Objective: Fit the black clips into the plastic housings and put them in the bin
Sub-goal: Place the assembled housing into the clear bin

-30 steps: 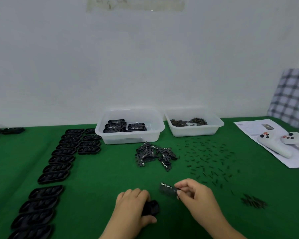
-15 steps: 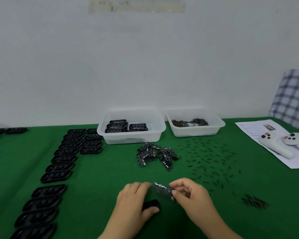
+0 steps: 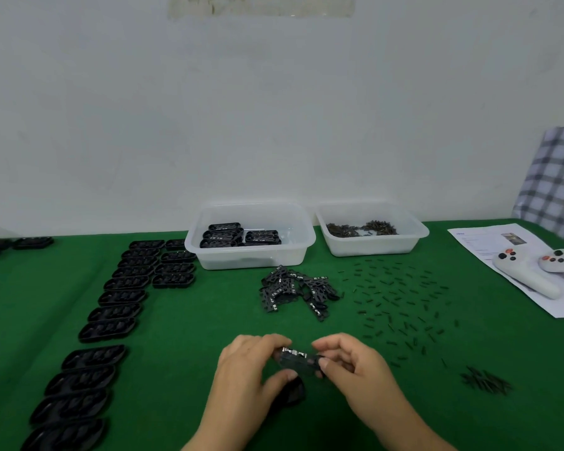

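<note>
Both hands meet near the table's front edge on one black clip (image 3: 298, 361) with small metal contacts. My right hand (image 3: 352, 369) pinches its right end and my left hand (image 3: 245, 372) pinches its left end. Under my left palm lies a black plastic housing (image 3: 292, 390), mostly hidden. A heap of loose black clips (image 3: 295, 289) sits in the middle of the green table. A clear bin (image 3: 251, 255) behind the heap holds several finished housings. Rows of empty housings (image 3: 118, 297) run down the left side.
A second clear bin (image 3: 372, 245) at the back right holds small dark parts. Several tiny black pins (image 3: 401, 304) are scattered on the cloth at right, with a small bundle (image 3: 485, 380) nearer me. Two white controllers (image 3: 528, 275) rest on a paper sheet (image 3: 489, 242) at the far right.
My right hand has carried the clip left, toward my left hand. My left fingers have lifted off the housing and taken hold of the clip's other end.
</note>
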